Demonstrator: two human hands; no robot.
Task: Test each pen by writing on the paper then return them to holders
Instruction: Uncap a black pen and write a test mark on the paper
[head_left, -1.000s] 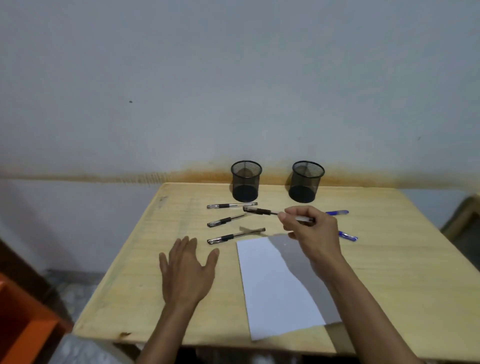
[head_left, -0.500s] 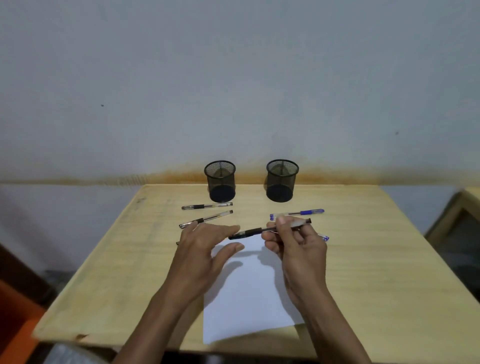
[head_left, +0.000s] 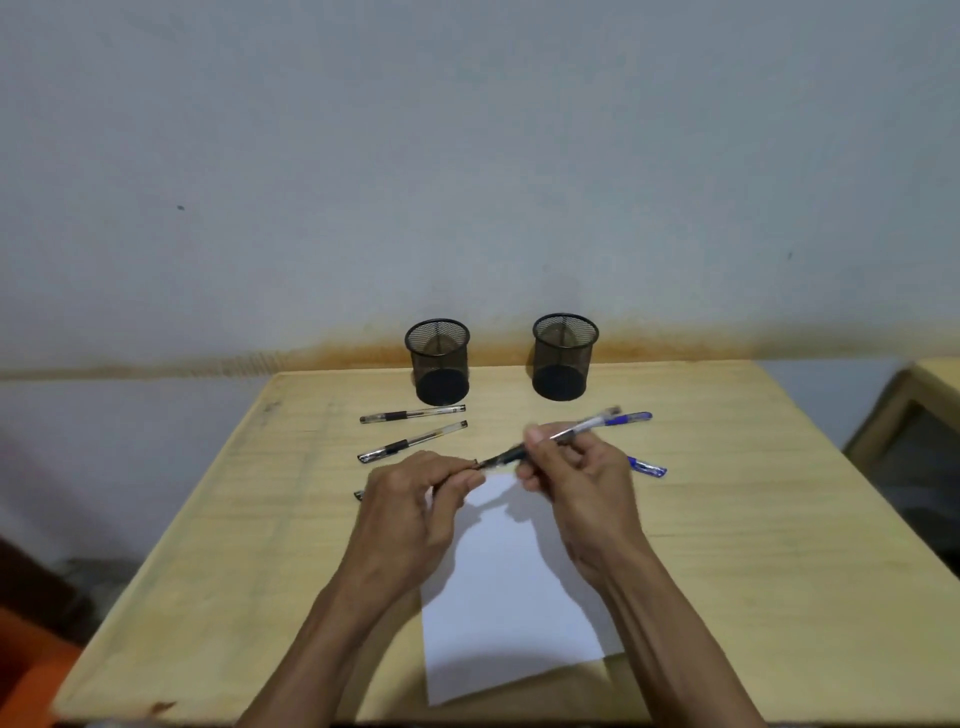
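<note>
Pen held over the paper's far edge, cap coming off

The black pen (head_left: 550, 436), light, stiff and likely slick, hangs above the paper (head_left: 511, 597); the right hand (head_left: 582, 483) pinches its barrel, the left hand (head_left: 415, 499) pinches the cap end. Best grip: the rubber sleeve.

**Pens crowd the far half**

Two mesh holders (head_left: 438, 362) (head_left: 565, 356) stand apart at the table's (head_left: 753, 545) far edge, a gap between them. Black pens (head_left: 413, 415) (head_left: 412, 442) lie before the left one (blue pens (head_left: 628, 418) (head_left: 647, 467) right). Paper (head_left: 511, 613) lies flat centrally; bare wood flanks it.
</note>
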